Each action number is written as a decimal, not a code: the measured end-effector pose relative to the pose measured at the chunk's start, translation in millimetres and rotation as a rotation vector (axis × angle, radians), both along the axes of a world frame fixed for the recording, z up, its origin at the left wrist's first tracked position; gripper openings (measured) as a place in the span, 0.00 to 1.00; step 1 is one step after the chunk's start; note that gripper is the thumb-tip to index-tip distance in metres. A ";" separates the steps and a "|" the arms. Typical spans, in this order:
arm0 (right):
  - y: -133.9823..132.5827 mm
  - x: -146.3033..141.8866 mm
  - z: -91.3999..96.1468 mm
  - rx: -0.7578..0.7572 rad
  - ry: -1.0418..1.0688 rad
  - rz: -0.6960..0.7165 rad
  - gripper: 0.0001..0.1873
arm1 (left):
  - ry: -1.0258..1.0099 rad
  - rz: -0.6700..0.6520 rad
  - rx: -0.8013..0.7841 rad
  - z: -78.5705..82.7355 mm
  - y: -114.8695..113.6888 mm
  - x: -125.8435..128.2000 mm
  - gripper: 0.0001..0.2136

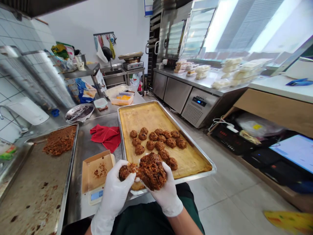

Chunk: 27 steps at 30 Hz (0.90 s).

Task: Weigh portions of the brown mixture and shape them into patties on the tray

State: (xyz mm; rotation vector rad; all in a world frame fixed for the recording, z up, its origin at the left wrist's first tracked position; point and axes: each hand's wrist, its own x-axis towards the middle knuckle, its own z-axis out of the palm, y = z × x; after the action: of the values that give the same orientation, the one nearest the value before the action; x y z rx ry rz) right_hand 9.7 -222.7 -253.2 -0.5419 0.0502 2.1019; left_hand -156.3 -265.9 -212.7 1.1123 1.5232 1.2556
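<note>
Both my hands wear white gloves and meet low in the middle of the view. My right hand (166,192) cups a big lump of brown crumbly mixture (153,171). My left hand (114,192) pinches a smaller piece (127,170) off the lump's left side. Just beyond them lies a metal tray (171,111) lined with yellowish paper, carrying several round brown balls (156,142). Under my left hand a small digital scale (97,195) bears a cardboard tray (96,169) with crumbs.
A second metal tray (36,195) at the left holds a heap of the brown mixture (60,140). A red cloth (106,137), a metal plate (79,113) and plastic boxes (122,98) lie on the steel counter. Across the aisle stand steel cabinets (176,93) and packaged goods (234,73).
</note>
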 end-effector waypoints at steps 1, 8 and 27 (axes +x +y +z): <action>0.7 0.6 1.4 -0.006 -0.002 -0.003 0.18 | -0.058 0.050 0.001 0.0 -0.4 -2.8 0.12; 3.3 3.3 2.6 -0.047 -0.008 0.000 0.20 | -0.432 0.264 0.069 11.7 -5.4 -68.9 0.21; 5.3 4.6 -8.0 -0.006 -0.047 -0.003 0.23 | 0.431 0.081 -0.046 -14.7 30.1 -120.9 0.08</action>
State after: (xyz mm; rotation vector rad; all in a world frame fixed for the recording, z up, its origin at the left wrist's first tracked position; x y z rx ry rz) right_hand 14.3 -217.4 -261.2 -0.5936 0.0303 2.0856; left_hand -277.2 -235.8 -227.4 1.3636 1.9209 1.0703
